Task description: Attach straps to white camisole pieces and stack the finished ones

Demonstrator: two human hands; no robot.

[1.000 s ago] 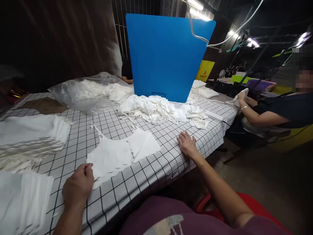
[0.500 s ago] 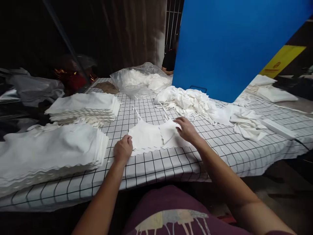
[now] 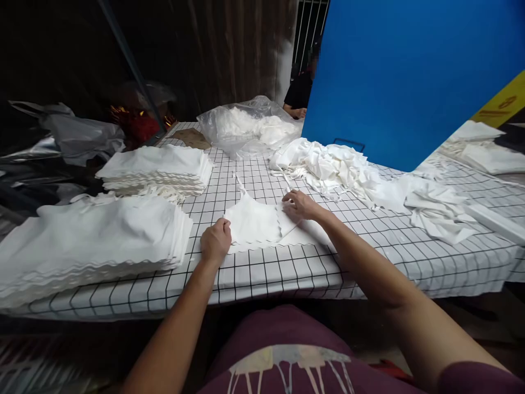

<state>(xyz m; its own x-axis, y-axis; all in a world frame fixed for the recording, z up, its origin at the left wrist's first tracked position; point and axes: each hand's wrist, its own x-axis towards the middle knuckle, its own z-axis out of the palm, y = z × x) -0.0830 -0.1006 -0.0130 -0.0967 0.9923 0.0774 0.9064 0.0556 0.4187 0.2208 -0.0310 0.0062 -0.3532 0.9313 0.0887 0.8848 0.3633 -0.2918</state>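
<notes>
A white cut fabric piece (image 3: pixel 254 223) with scalloped edges lies flat on the checked tablecloth (image 3: pixel 287 271) in front of me. My left hand (image 3: pixel 216 241) pinches its left edge with curled fingers. My right hand (image 3: pixel 298 204) rests on the folded right part of the piece, fingers pressing on the cloth. A thin strap of the piece trails away toward the far side.
Two stacks of white fabric pieces (image 3: pixel 94 241) (image 3: pixel 158 169) lie to the left. A loose heap of white pieces (image 3: pixel 328 164) and a clear plastic bag (image 3: pixel 250 128) of more sit behind. A blue board (image 3: pixel 394 76) stands at the back right. Another person (image 3: pixel 299 93) sits beyond it.
My view has swung left, away from the seated co-worker. My right hand moved from the bare cloth at the table edge onto the fabric piece; my left hand stays on its left edge.
</notes>
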